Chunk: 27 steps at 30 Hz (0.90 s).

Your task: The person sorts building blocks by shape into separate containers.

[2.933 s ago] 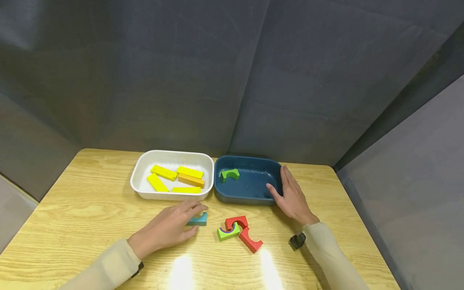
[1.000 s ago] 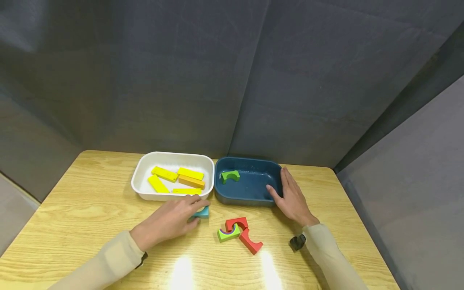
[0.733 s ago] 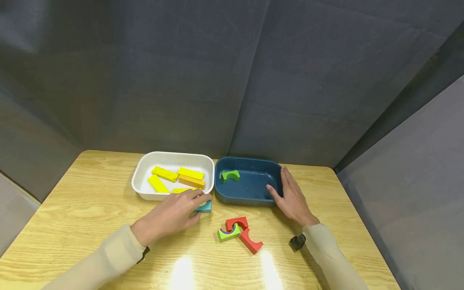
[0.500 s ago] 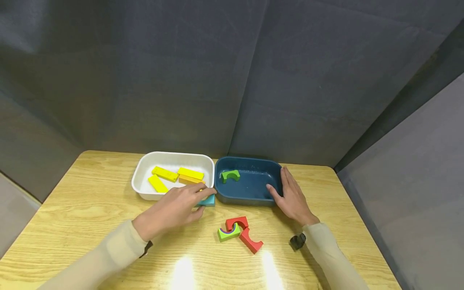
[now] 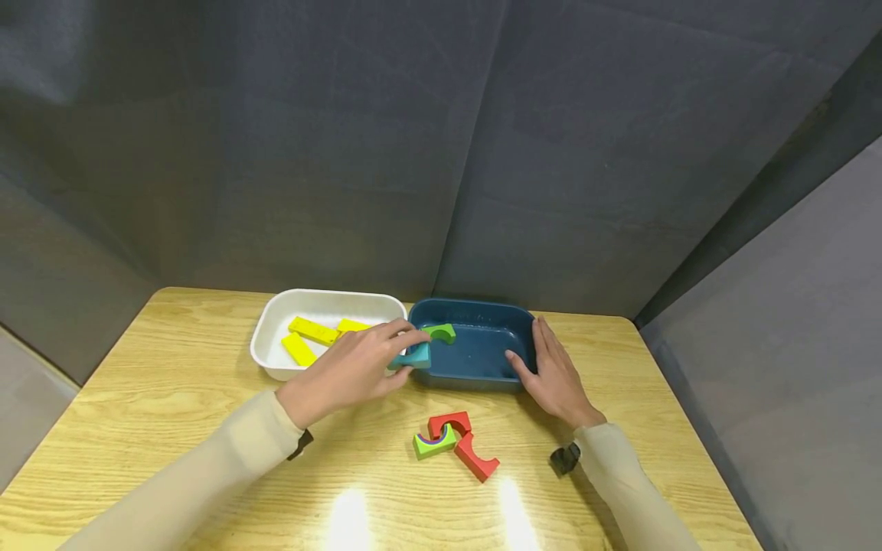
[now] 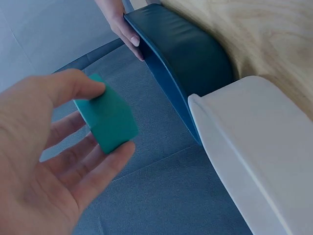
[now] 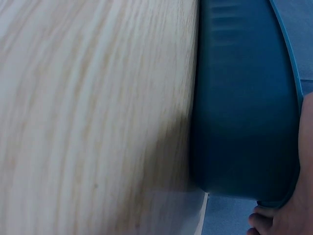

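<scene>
Head view: left hand [image 5: 351,371] pinches a teal wooden block [image 5: 413,357] over the near left rim of the dark blue plastic tray [image 5: 475,376]. Right hand [image 5: 554,375] lies flat against the tray's right end, thumb seemingly over the rim.

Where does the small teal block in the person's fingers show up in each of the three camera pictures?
Head: small teal block at centre, pinched by left hand over the dark blue plastic tray's left rim.
Left wrist: left of centre.
Right wrist: not in view.
Shared landmark: the dark blue tray.
</scene>
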Available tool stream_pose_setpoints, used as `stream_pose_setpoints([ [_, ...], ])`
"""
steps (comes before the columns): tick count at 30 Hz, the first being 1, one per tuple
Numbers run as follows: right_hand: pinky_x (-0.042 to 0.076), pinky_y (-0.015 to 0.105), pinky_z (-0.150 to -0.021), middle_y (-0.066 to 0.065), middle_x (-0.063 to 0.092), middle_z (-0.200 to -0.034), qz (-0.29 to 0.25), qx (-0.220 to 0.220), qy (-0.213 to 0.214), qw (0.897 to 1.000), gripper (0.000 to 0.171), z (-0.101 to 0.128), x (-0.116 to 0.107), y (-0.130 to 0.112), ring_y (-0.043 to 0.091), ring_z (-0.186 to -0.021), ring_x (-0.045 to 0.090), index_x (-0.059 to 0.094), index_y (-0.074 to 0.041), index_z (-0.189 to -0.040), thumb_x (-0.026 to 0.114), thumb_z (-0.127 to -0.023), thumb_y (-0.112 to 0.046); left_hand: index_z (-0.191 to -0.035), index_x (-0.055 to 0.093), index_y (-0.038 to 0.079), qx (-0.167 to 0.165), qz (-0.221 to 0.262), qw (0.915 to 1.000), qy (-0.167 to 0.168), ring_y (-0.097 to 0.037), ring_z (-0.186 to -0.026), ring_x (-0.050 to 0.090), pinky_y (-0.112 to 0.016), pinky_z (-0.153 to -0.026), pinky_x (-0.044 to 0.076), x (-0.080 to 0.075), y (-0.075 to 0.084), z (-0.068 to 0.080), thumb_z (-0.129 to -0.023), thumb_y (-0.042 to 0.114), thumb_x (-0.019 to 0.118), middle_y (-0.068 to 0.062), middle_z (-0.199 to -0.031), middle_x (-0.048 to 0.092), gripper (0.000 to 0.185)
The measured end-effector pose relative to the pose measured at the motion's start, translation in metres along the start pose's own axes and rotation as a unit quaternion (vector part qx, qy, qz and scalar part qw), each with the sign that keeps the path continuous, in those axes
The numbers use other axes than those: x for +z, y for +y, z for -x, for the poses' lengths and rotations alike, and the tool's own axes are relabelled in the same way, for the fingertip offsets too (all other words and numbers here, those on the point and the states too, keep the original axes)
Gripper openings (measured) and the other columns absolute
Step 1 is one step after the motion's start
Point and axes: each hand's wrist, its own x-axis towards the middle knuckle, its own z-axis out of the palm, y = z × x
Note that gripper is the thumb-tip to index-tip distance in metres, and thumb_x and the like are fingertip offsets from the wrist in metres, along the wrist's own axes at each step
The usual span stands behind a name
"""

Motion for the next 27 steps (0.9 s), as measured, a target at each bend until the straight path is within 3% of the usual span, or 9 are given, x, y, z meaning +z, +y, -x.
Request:
stream_pose_setpoints([
  [6,0.016,0.063,-0.131,0.021,0.006,-0.179,-0.001,0.002,-0.003,1.0,0.093,0.0,0.0,0.0,0.045,-0.163,0.015,0.011,0.003,-0.17,0.046,-0.11,-0.06,-0.139,0.067,0.011,-0.008,0.005,0.9999,0.014,-0.016,-0.087,0.071,-0.02,-0.065,0.059,0.005,0.0,-0.015,-0.092,0.018,0.084,-0.008,-0.127,0.07,0.05],
  [15,0.016,0.064,-0.13,0.022,0.007,-0.179,-0.002,0.001,-0.003,1.0,0.093,0.0,0.0,-0.001,0.045,-0.163,0.015,0.01,0.001,-0.171,0.046,-0.11,-0.06,-0.144,0.066,0.015,-0.05,0.029,0.9983,0.01,-0.017,-0.09,0.067,-0.021,-0.065,0.057,0.016,0.002,-0.035,-0.096,0.021,0.079,-0.007,-0.134,0.067,0.05],
  [27,0.017,0.065,-0.129,0.023,0.01,-0.178,-0.008,-0.003,0.007,1.0,0.093,0.0,0.001,0.0,0.046,-0.162,0.016,0.012,0.002,-0.17,0.047,-0.11,-0.06,-0.146,0.064,0.013,-0.069,0.033,0.9968,0.022,-0.013,-0.078,0.063,-0.019,-0.055,0.048,0.036,0.002,-0.052,-0.096,0.022,0.079,-0.007,-0.132,0.067,0.053],
])
